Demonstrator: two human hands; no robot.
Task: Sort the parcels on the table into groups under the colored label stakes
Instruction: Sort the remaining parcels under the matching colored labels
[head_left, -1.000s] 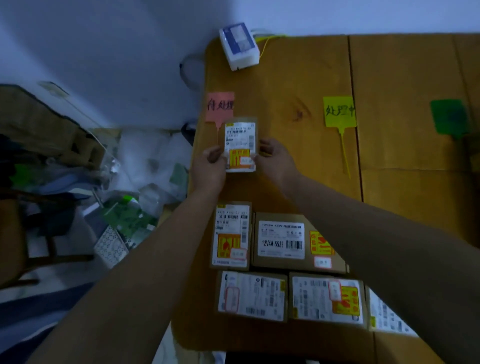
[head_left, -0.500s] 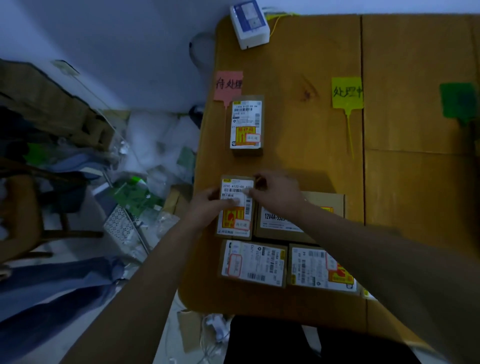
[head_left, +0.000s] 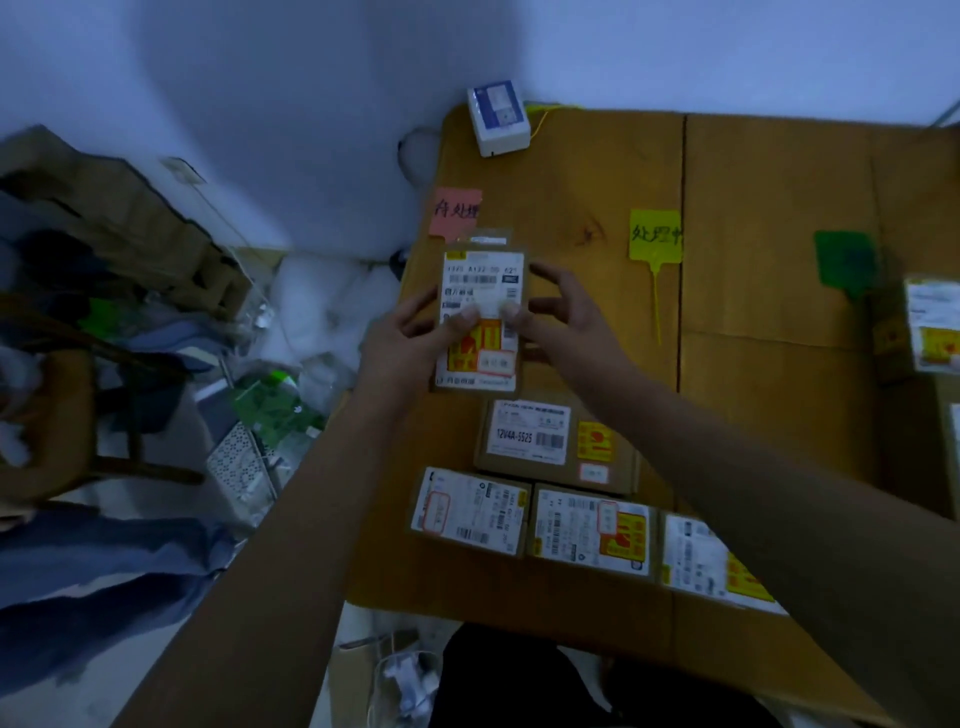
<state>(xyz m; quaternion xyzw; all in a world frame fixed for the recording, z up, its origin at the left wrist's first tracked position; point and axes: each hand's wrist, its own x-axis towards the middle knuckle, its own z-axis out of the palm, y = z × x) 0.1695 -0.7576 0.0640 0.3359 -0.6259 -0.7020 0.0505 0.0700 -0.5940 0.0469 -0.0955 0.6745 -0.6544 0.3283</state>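
Both hands hold one small cardboard parcel (head_left: 483, 280) with a white and orange label, lifted above the table. My left hand (head_left: 410, 338) grips its left edge and my right hand (head_left: 561, 317) its right edge. Behind it, just under the pink label stake (head_left: 456, 210), lies another small parcel (head_left: 488, 240), mostly hidden. A yellow stake (head_left: 655, 235) and a green stake (head_left: 845, 258) lie further right. Below my hands sits a brown parcel marked 12V4A (head_left: 556, 441). Three more parcels (head_left: 470, 509) (head_left: 592, 530) (head_left: 711, 564) line the near edge.
The wooden table (head_left: 769, 171) has its left edge near my left hand. A white and blue box (head_left: 497, 118) stands at the far corner. More parcels (head_left: 930, 322) sit at the right edge. Clutter and a chair (head_left: 47, 431) fill the floor to the left.
Both hands left the first parcel under the pink stake, took the small parcel beside the 12V4A one, and lifted it up toward the pink stake.
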